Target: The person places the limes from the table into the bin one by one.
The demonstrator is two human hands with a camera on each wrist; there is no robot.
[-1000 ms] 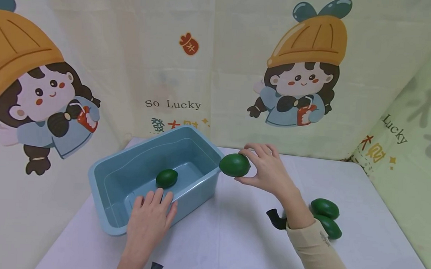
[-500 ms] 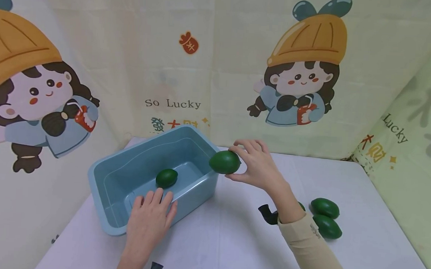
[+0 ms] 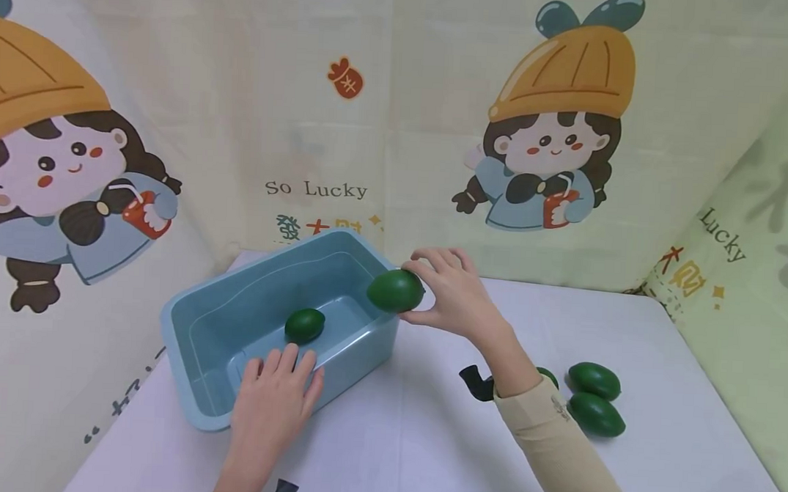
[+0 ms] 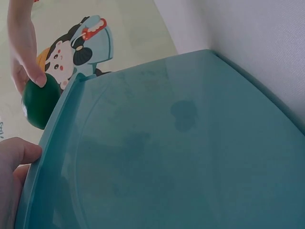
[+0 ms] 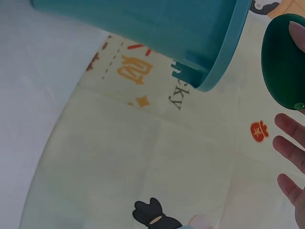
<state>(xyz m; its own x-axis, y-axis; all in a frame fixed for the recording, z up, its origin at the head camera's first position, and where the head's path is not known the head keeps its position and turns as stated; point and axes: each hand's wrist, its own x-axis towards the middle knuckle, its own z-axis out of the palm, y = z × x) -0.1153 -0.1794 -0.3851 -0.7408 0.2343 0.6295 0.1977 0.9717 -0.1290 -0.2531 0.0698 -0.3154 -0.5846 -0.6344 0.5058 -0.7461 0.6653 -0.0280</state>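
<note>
A blue plastic tub (image 3: 355,376) is the place where the work seems to be heading, and by my reading that work is at an early stage. One smooth green fruit, a lime by its shape, is done: this loaded lime (image 3: 305,325) lies on the tub's floor, below the near rim. A second, the carried lime (image 3: 394,291), is midway. The right hand (image 3: 454,296) pinches it between thumb and fingers at the tub's right end, where it overlaps the rim from above; the right wrist view shows a gap between fruit and rim, so it is not yet set down.

The left hand (image 3: 273,398) grips the tub's near rim, fingers over the edge and thumb on the outer side, apparently to steady it.

What is left lies on the bench (image 3: 425,438), well to the right of the tub: a rear lime (image 3: 594,380), a front lime (image 3: 596,415) touching it, and a half-hidden lime (image 3: 550,376) behind the right forearm. If all belong inside, three are waiting, besides the one in the fingers.
</note>
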